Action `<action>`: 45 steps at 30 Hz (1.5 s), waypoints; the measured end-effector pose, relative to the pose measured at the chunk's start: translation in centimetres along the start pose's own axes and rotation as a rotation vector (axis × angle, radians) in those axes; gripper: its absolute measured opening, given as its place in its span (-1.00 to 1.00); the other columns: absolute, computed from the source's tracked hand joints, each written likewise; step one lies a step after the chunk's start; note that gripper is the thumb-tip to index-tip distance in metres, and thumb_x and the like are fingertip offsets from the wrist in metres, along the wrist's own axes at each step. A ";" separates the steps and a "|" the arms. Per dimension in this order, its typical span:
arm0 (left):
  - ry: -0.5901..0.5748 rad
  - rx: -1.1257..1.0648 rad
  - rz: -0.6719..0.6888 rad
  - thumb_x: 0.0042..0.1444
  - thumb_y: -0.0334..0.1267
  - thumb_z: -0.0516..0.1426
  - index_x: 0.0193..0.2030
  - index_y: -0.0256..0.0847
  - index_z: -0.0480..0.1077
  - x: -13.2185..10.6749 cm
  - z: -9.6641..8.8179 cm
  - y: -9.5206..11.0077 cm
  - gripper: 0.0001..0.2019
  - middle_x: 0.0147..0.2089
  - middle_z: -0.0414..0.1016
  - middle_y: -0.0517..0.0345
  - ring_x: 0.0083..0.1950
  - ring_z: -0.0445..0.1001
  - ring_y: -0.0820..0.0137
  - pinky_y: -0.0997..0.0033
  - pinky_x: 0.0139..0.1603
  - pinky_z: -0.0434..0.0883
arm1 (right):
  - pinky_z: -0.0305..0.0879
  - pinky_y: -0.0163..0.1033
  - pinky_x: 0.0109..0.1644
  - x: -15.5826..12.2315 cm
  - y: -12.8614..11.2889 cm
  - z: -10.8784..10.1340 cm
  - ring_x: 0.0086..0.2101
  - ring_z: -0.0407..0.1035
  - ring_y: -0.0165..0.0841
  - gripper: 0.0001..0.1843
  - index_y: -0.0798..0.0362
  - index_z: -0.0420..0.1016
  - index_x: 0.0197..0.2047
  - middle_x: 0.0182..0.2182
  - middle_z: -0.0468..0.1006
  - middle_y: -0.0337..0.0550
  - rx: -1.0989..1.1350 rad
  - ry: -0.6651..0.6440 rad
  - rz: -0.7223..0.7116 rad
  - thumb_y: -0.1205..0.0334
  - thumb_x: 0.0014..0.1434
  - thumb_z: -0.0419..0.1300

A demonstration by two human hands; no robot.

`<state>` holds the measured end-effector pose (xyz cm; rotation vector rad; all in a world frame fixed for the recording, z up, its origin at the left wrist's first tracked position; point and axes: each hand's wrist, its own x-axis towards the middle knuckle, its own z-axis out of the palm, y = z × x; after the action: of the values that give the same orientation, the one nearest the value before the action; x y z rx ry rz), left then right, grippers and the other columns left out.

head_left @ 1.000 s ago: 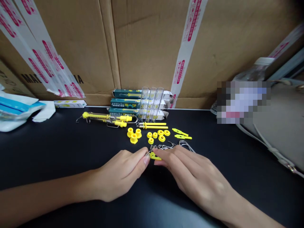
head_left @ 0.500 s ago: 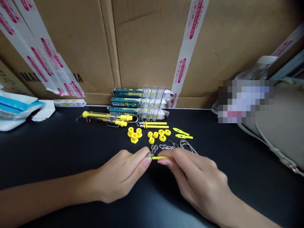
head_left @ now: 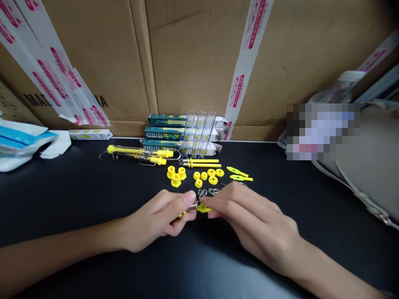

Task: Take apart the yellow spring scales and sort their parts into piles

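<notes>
My left hand (head_left: pixel 152 218) is closed on a small metal spring (head_left: pixel 193 207), gripped between thumb and fingers, with a bit of yellow plastic showing under the thumb. My right hand (head_left: pixel 264 220) pinches a flat yellow plastic piece (head_left: pixel 204 208) with holes in it, its end meeting the spring. Whether the two are hooked together is hidden by the fingers. Just beyond the fingertips lie loose small springs (head_left: pixel 202 192) and bent wire hooks (head_left: pixel 214 191), partly covered by my right hand. Two similar flat yellow pieces (head_left: pixel 241 178) rest behind that hand.
Yellow caps (head_left: pixel 176 180), small collars (head_left: pixel 198 183) and rings (head_left: pixel 213 180) sit in groups. Behind them are yellow rods (head_left: pixel 205 165), assembled spring scales (head_left: pixel 137 153), clear tubes (head_left: pixel 199 133) and green boxes (head_left: pixel 162 133). A bottle (head_left: pixel 333 91) and a bag (head_left: pixel 370 166) stand right.
The flat yellow piece has turned from its thin edge to its broad face. My left thumb has shifted up, and the spring now lies sideways. My right hand covers more of the hooks.
</notes>
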<state>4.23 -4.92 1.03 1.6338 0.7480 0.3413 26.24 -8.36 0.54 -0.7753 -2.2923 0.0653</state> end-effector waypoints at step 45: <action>0.396 0.750 0.417 0.41 -0.23 -0.05 -0.36 -0.17 0.19 -0.8 1.2 -1.0 -0.73 -0.49 0.27 0.37 -0.51 0.26 0.57 0.56 -0.45 0.18 | 0.14 -0.40 -0.55 0.4 -3.2 1.5 -0.66 0.22 -0.54 -0.75 0.08 0.35 -0.34 -0.60 0.35 -0.34 0.016 0.169 0.212 0.45 0.37 0.00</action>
<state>4.06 -6.31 0.01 2.4855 0.8851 0.7628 23.43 -10.52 0.51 -0.9756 -2.0431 0.1099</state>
